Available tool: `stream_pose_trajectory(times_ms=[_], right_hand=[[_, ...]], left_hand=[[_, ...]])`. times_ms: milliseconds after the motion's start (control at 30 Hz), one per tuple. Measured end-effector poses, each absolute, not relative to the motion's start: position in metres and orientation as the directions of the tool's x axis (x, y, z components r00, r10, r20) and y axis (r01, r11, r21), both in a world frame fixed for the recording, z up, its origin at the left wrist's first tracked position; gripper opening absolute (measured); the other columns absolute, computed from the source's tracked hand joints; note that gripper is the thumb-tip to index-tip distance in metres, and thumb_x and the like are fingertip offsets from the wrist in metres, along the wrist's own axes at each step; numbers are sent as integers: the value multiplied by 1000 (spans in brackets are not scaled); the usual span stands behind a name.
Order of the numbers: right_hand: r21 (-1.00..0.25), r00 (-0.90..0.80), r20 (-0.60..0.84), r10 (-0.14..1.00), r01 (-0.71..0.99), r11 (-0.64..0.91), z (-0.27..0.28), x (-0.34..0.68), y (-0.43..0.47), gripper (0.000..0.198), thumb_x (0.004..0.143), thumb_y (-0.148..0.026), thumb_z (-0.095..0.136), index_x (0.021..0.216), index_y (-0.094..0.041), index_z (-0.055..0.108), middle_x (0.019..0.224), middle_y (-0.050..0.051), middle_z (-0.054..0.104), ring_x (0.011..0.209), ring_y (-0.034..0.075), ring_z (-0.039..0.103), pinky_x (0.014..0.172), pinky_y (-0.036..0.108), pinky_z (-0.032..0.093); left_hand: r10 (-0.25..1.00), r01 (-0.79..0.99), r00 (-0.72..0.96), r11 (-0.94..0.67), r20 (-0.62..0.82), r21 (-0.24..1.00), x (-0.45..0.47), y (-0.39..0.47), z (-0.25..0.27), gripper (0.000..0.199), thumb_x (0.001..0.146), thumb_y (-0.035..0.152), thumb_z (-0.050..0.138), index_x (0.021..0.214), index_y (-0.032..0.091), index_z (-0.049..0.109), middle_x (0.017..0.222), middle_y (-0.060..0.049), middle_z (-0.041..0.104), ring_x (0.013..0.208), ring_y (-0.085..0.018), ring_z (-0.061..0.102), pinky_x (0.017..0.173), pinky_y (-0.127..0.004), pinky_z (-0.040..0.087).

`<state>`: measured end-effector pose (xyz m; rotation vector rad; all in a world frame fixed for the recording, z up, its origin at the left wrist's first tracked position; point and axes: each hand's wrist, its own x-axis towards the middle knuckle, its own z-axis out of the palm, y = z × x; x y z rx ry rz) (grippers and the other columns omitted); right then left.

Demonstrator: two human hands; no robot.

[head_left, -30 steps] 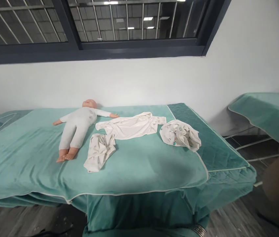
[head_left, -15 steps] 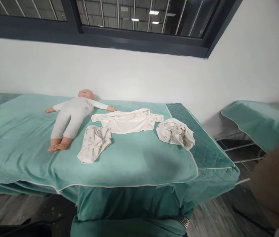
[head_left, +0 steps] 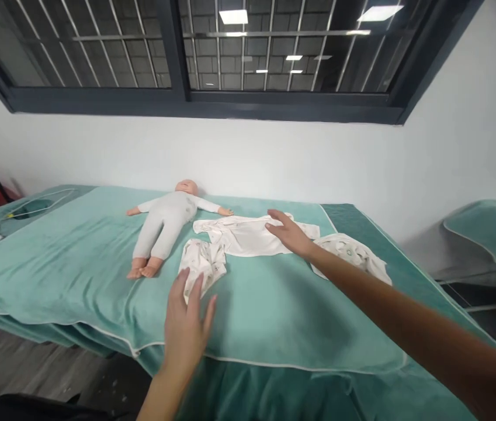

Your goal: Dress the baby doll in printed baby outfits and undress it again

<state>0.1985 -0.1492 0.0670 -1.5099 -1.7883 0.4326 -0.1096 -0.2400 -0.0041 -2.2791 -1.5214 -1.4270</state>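
My left hand [head_left: 186, 318], fingers apart and empty, hovers in front of a crumpled white printed garment [head_left: 201, 263] and partly covers it. Farther right, my right hand [head_left: 289, 233] reaches over a white long-sleeved baby top [head_left: 248, 237] spread flat; it is open, and whether it touches the cloth I cannot tell. Behind my right forearm is a bunched white printed cloth [head_left: 350, 251], partly hidden. A baby doll [head_left: 164, 216] in a white bodysuit lies on its back, arms spread, left of the garments.
Everything lies on a bed with a green cover [head_left: 76, 251]. A white cable [head_left: 33, 207] rests at its far left end. Behind is a white wall [head_left: 252, 158] under a barred window [head_left: 239, 58]. Another green-covered bed [head_left: 493, 228] stands at right.
Both my hands have come into view over the bed, the right one from the right edge. The view has shifted left and up. The doll and garments look unmoved.
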Motion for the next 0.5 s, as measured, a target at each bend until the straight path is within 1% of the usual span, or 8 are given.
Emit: stream_pose_trajectory(times_ms=[33,67,133,200,267,333,400,500], right_hand=[[-584,31,283,959,798,147,46,199,-130,54,97,-47,43,145,-24,40,150,9,44,137,22,42,111,41,39],[-553,62,271,961,827,102,29,199,-113,55,95,-43,46,144,-19,42,148,12,45,138,24,40,115,43,34],[-512,96,269,958,857,58,2,198,-85,55,93,-38,48,141,-12,45,147,16,45,140,27,36,117,43,29],[-483,116,276,954,875,33,-14,196,-63,55,92,-35,48,140,-9,45,147,18,43,142,29,32,117,43,27],[-447,138,282,949,894,3,-26,195,-46,55,91,-34,48,139,-7,45,149,20,39,142,30,30,117,44,25],[-413,156,289,944,911,-24,-37,193,-32,55,91,-33,47,139,-7,45,150,20,39,142,31,30,117,44,22],[-381,160,298,941,924,-37,-47,192,-22,52,92,-33,46,138,-10,46,147,18,43,140,30,33,117,46,20],[-344,142,307,941,938,-30,-57,193,-13,45,94,-33,44,135,-15,49,138,14,53,133,29,40,115,50,18]], left_hand=[[731,767,87,-482,677,422,-115,-231,-10,55,89,39,61,138,18,46,148,-19,39,136,-35,41,106,-56,43],[766,779,91,-453,637,433,-120,-220,-17,61,88,40,61,142,18,42,149,-20,37,138,-36,38,108,-56,42],[832,783,109,-409,544,468,-127,-195,-30,70,86,43,62,145,17,35,148,-20,39,139,-34,38,110,-55,40],[879,776,131,-379,458,504,-130,-172,-39,73,83,42,65,144,16,36,146,-18,43,137,-33,41,111,-53,39],[914,778,114,-326,390,537,-125,-154,-41,68,80,39,66,139,16,41,144,-16,47,136,-33,43,111,-51,40],[936,781,74,-270,345,564,-117,-141,-35,56,79,33,64,130,17,48,137,-14,54,132,-32,47,107,-49,42],[955,775,24,-204,295,598,-108,-133,-24,43,77,21,59,120,18,53,126,-11,61,123,-31,54,101,-46,45],[985,717,-42,-88,170,691,-95,-126,-6,39,72,10,49,108,21,56,111,-7,65,106,-27,61,91,-41,47]])
